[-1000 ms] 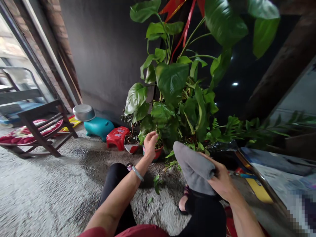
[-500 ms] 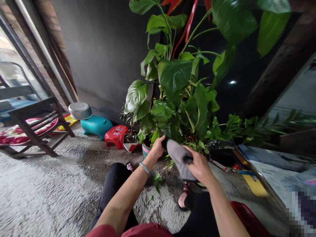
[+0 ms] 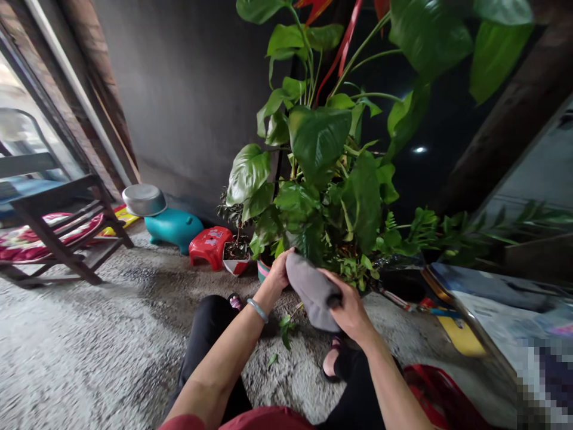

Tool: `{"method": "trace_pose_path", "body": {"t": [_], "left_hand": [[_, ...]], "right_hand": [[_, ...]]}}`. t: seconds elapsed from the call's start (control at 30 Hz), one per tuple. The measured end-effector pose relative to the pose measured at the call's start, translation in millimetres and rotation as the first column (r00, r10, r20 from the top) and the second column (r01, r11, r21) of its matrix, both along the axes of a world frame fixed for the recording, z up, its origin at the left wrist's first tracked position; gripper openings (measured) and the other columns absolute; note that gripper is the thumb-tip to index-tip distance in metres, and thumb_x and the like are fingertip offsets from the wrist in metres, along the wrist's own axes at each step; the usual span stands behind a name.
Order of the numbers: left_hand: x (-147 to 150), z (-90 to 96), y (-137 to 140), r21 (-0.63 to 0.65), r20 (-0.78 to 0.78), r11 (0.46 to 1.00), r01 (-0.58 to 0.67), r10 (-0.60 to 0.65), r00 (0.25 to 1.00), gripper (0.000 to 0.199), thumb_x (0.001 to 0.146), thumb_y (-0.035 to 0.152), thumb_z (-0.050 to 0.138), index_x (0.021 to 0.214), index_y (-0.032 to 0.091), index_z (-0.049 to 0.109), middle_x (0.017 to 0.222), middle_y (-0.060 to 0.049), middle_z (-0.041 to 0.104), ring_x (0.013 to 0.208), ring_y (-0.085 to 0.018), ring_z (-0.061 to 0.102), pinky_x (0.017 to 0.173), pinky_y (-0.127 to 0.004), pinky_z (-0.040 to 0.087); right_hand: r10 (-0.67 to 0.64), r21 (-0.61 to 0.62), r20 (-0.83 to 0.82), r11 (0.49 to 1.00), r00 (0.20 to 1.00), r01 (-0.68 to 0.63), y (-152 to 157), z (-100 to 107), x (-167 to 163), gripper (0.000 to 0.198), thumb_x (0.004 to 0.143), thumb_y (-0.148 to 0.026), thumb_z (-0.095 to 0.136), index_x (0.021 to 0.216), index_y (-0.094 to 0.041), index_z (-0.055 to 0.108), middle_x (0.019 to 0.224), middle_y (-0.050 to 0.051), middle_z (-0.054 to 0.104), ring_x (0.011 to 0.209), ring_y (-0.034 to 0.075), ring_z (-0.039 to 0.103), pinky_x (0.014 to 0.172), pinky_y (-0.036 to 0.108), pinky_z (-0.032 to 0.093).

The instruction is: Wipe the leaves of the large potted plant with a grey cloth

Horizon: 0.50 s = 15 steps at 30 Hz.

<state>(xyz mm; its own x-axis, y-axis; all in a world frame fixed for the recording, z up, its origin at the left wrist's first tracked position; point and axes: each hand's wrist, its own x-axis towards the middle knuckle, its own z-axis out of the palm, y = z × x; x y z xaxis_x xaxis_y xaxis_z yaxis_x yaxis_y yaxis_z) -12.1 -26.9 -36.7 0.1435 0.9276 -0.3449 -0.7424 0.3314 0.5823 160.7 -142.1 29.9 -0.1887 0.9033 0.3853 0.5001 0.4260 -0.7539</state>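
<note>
A grey, sock-shaped cloth piece [image 3: 311,292] with a dark edge is held between my two hands in front of the large potted plant [image 3: 313,197]. My right hand [image 3: 351,307] grips its right side, next to the dark part, with the thumb on top. At its upper left end, my left hand [image 3: 280,272] is closed on the edge; those fingertips are partly hidden behind the cloth. A grey bangle [image 3: 258,310] circles my left wrist. Exactly what kind of article the cloth is, I cannot tell.
Left of the plant stand a small white-and-red pot [image 3: 236,263], a red stool [image 3: 210,246], and a teal animal-shaped seat [image 3: 174,230] bearing a metal basin [image 3: 144,200]. A wooden chair [image 3: 67,230] is farther left. To the right lies a yellow object [image 3: 461,335] beside a covered table [image 3: 487,298].
The grey cloth piece and my right hand have moved left, toward my left hand. The cloth now meets my left fingers, where a gap and something dark showed before.
</note>
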Motion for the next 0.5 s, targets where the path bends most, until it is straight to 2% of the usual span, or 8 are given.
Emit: {"method": "trace_pose_path", "body": {"t": [0.07, 0.13, 0.2, 0.27, 0.3, 0.37, 0.43, 0.5], "left_hand": [[-3.3, -1.5, 0.8, -0.037, 0.042, 0.999, -0.027, 0.029, 0.999, 0.011, 0.092, 0.021, 0.067, 0.083, 0.015, 0.07, 0.07, -0.005, 0.074, 0.064, -0.019, 0.071, 0.077, -0.033, 0.06], [-3.4, -1.1, 0.9, -0.039, 0.085, 0.998, -0.046, 0.049, 0.995, 0.005, 0.092, 0.017, 0.067, 0.09, 0.014, 0.071, 0.077, -0.006, 0.077, 0.07, -0.019, 0.074, 0.08, -0.031, 0.06], [-1.4, 0.7, 0.8, -0.042, 0.087, 0.999, -0.033, 0.037, 0.996, 0.003, 0.092, 0.017, 0.068, 0.092, 0.015, 0.07, 0.077, -0.004, 0.077, 0.071, -0.018, 0.075, 0.08, -0.029, 0.061], [0.7, 2.4, 0.7, -0.07, 0.071, 0.997, -0.005, 0.01, 0.997, 0.004, 0.093, 0.019, 0.067, 0.092, 0.016, 0.07, 0.075, -0.003, 0.076, 0.07, -0.018, 0.074, 0.077, -0.029, 0.061], [1.2, 2.6, 0.8, -0.08, 0.068, 0.997, 0.012, -0.007, 0.998, 0.007, 0.095, 0.02, 0.065, 0.093, 0.016, 0.07, 0.075, -0.003, 0.076, 0.07, -0.018, 0.074, 0.077, -0.029, 0.061], [0.1, 1.3, 1.4, -0.087, 0.069, 0.996, 0.03, -0.024, 0.997, 0.012, 0.097, 0.019, 0.06, 0.092, 0.016, 0.071, 0.076, -0.005, 0.076, 0.073, -0.019, 0.075, 0.08, -0.031, 0.061], [-3.3, -2.4, 2.7, -0.105, 0.061, 0.994, 0.019, -0.013, 0.998, 0.012, 0.095, 0.019, 0.063, 0.087, 0.015, 0.07, 0.073, -0.006, 0.075, 0.076, -0.021, 0.076, 0.084, -0.033, 0.061], [-7.2, -7.0, 4.2, -0.14, 0.053, 0.99, 0.004, 0.004, 0.999, 0.01, 0.09, 0.021, 0.071, 0.082, 0.014, 0.069, 0.07, -0.007, 0.074, 0.076, -0.024, 0.076, 0.087, -0.035, 0.061]], "right_hand": [[-0.004, -0.024, -0.054, 1.0, 0.999, 0.003, -13.0, 0.9, 21.3, 0.056, 0.069, -0.014, 0.058, 0.122, -0.022, 0.077, 0.122, 0.009, 0.08, 0.121, 0.03, 0.074, 0.107, 0.044, 0.057], [-0.201, 0.027, -0.12, 0.978, 0.972, 0.205, -2.3, 15.3, 37.6, 0.045, 0.073, -0.024, 0.066, 0.115, -0.019, 0.078, 0.118, 0.012, 0.081, 0.118, 0.033, 0.074, 0.106, 0.046, 0.057], [-0.419, 0.115, -0.202, 0.887, 0.885, 0.446, 25.6, 30.6, 39.6, 0.045, 0.072, -0.038, 0.075, 0.111, -0.015, 0.077, 0.116, 0.018, 0.08, 0.114, 0.037, 0.075, 0.103, 0.049, 0.058], [-0.511, 0.151, -0.246, 0.819, 0.824, 0.553, 53.5, 33.9, 25.9, 0.049, 0.072, -0.046, 0.077, 0.109, -0.014, 0.077, 0.112, 0.021, 0.08, 0.108, 0.039, 0.076, 0.099, 0.05, 0.059], [-0.503, 0.15, -0.242, 0.826, 0.83, 0.544, 61.8, 29.1, 15.1, 0.047, 0.071, -0.046, 0.076, 0.107, -0.015, 0.077, 0.108, 0.021, 0.081, 0.105, 0.039, 0.077, 0.097, 0.049, 0.06], [-0.402, 0.119, -0.192, 0.896, 0.895, 0.428, 61.0, 8.5, -7.1, 0.037, 0.07, -0.038, 0.073, 0.102, -0.019, 0.078, 0.104, 0.018, 0.082, 0.102, 0.037, 0.078, 0.094, 0.046, 0.062], [-0.239, 0.062, -0.138, 0.966, 0.961, 0.249, 40.3, -16.8, -19.8, 0.036, 0.069, -0.028, 0.066, 0.102, -0.022, 0.079, 0.105, 0.014, 0.083, 0.103, 0.034, 0.079, 0.093, 0.044, 0.063], [-0.112, -0.001, -0.123, 0.994, 0.986, 0.113, 14.4, -32.1, -17.3, 0.041, 0.07, -0.023, 0.059, 0.106, -0.023, 0.079, 0.107, 0.01, 0.083, 0.104, 0.031, 0.079, 0.094, 0.043, 0.063]]}}
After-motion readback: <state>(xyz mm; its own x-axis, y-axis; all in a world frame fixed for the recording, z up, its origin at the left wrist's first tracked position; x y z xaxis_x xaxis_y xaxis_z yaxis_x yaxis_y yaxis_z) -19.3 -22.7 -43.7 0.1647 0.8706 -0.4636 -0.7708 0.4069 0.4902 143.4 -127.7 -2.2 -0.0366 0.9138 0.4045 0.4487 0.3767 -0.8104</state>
